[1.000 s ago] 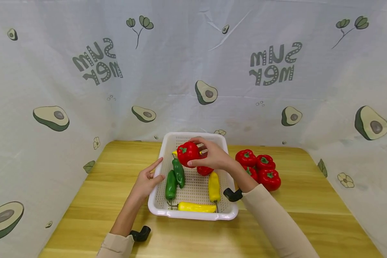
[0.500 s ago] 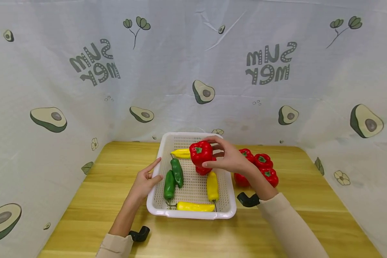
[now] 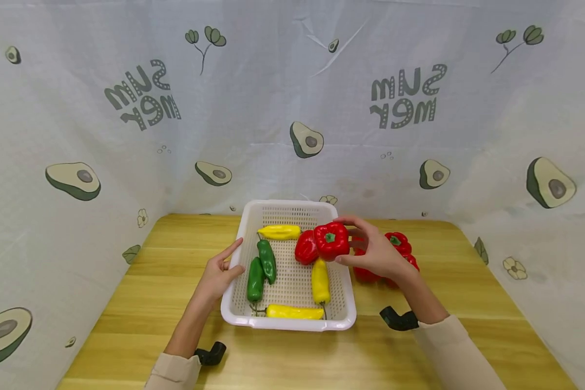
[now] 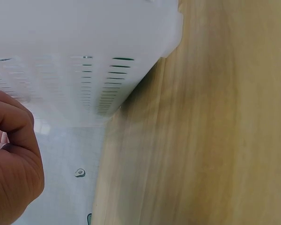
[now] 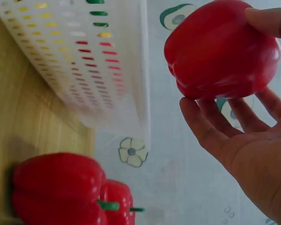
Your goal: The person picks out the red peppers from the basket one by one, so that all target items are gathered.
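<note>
In the head view, my right hand [image 3: 377,253] grips a red bell pepper [image 3: 331,241] between thumb and fingers, above the right rim of the white plastic basket [image 3: 288,324]. The right wrist view shows that bell pepper [image 5: 222,51] raised beside the basket wall [image 5: 126,89]. My left hand [image 3: 216,277] holds the basket's left rim, thumb over the edge and index finger stretched along it. Its other fingers [image 4: 11,117] curl outside the wall. Another red bell pepper [image 3: 305,248] lies inside, with green peppers [image 3: 255,279] on the left and yellow peppers [image 3: 294,312] along the other sides.
Several red bell peppers [image 3: 397,242] stand on the wooden table [image 3: 448,287] right of the basket, partly hidden by my right hand. A printed white curtain [image 3: 263,108] encloses the table's back and sides.
My right hand has carried the red bell pepper rightward, from over the back middle of the basket to its right rim. The left hand and basket have barely moved.
</note>
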